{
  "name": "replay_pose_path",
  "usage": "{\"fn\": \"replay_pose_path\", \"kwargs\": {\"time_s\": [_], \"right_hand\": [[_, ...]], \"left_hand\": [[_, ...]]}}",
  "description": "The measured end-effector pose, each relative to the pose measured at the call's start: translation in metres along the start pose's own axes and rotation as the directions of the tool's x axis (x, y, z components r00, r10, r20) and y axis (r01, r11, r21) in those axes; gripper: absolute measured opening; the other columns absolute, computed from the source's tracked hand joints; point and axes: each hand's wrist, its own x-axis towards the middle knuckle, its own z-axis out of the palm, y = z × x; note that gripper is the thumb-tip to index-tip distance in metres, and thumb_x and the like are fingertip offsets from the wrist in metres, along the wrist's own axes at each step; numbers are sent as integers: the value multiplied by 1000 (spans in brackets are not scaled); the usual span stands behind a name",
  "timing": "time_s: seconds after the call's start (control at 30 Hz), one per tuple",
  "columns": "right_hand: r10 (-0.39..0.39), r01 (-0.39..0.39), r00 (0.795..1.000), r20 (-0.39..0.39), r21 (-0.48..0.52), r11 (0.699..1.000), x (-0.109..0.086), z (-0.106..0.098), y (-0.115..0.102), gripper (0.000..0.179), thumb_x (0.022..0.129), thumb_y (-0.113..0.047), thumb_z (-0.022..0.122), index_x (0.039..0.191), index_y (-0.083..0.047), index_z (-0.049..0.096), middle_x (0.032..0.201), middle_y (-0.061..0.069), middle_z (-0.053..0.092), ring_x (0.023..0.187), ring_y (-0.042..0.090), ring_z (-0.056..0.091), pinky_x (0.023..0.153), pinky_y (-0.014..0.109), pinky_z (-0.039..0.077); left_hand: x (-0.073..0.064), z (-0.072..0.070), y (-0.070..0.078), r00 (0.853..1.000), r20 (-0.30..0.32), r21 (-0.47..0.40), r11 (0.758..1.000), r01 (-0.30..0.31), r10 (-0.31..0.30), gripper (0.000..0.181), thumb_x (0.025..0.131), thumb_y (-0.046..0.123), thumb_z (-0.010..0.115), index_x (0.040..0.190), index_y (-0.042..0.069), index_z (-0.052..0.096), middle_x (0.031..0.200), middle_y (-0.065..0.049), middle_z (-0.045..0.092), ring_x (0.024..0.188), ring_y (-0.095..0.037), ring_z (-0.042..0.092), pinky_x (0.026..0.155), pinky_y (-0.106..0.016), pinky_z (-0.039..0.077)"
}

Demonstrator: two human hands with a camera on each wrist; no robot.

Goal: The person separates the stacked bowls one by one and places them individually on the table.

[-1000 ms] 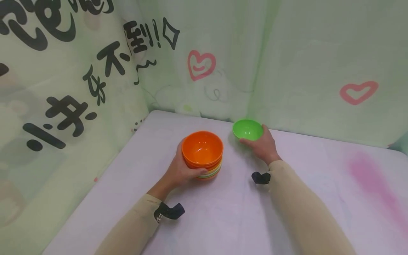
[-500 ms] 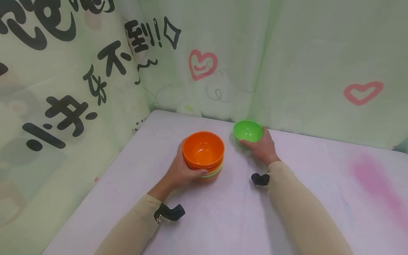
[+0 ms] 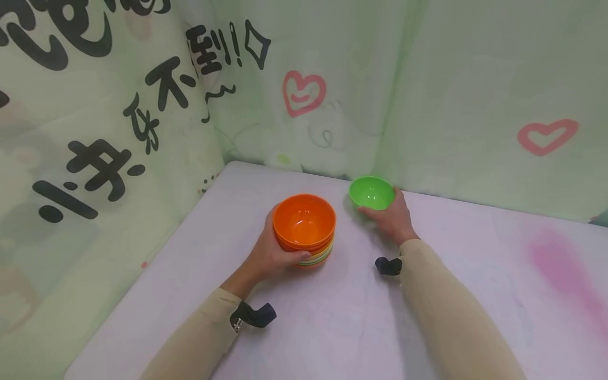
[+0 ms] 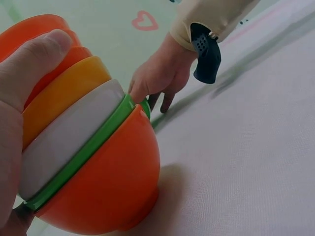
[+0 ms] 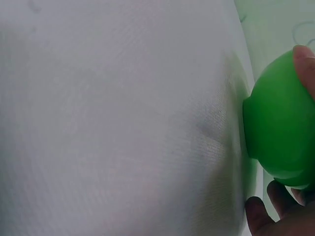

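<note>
My left hand (image 3: 274,252) grips a stack of nested bowls (image 3: 304,221) from its left side, thumb across the front. In the left wrist view the stack has orange bowls on top, then a yellow-orange bowl (image 4: 69,98), a white bowl (image 4: 74,142), a green rim and an orange bowl (image 4: 106,182) at the bottom, standing on the table. Further back and to the right, my right hand (image 3: 395,217) holds a single green bowl (image 3: 372,194) by its right side. Its base is at the tabletop in the right wrist view (image 5: 280,118), thumb and fingers on opposite sides.
A white cloth-covered table (image 3: 332,327) lies under both hands. Its back edge runs just behind the green bowl, against a pale green curtain (image 3: 475,105) with hearts. Another printed curtain (image 3: 119,237) with black lettering borders the left edge.
</note>
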Motion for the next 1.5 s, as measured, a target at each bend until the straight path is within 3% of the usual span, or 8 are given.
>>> {"fn": "replay_pose_path", "kwargs": {"time_s": [0.47, 0.73, 1.07, 1.27, 1.5], "right_hand": [[-67, 70, 997, -50, 61, 996, 1, 3, 7, 115, 80, -37, 84, 156, 3, 8, 152, 26, 28, 136, 41, 33, 114, 52, 30], [-36, 40, 997, -68, 56, 998, -16, -12, 3, 121, 82, -52, 79, 158, 0, 1, 162, 24, 11, 146, 40, 20, 116, 56, 25], [-193, 215, 970, -148, 143, 966, -46, -22, -20, 102, 85, -38, 79, 158, -5, 15, 160, 12, 25, 143, 30, 31, 112, 50, 33], [-313, 317, 948, -55, 217, 923, -70, -10, -46, 98, 85, -26, 80, 157, -7, 17, 161, 9, 26, 144, 27, 30, 113, 50, 33], [-440, 402, 890, 120, 249, 881, -93, 12, -72, 101, 81, -24, 84, 157, -9, 20, 161, 4, 27, 144, 26, 31, 112, 52, 34]], "left_hand": [[-1, -2, 1, 1000, 10, -9, 1000, -7, 7, 102, 77, 16, 87, 154, 18, 19, 147, -1, 42, 132, -20, 43, 107, -44, 43], [-2, -1, 1, 1000, 2, 18, 1000, 3, -3, 103, 77, 20, 88, 154, 18, 19, 147, -1, 42, 132, -20, 43, 108, -45, 42], [-2, 0, 1, 1000, -6, 21, 1000, 20, -19, 106, 75, 21, 88, 155, 17, 18, 148, -1, 42, 132, -21, 43, 108, -45, 42], [-2, 0, 0, 999, -9, 27, 999, 32, -32, 107, 75, 23, 89, 155, 18, 19, 148, 0, 42, 132, -21, 43, 107, -46, 42], [-3, -1, 1, 1000, 3, 26, 999, 30, -30, 105, 76, 25, 89, 155, 18, 20, 148, 0, 41, 133, -21, 43, 108, -46, 42]]}}
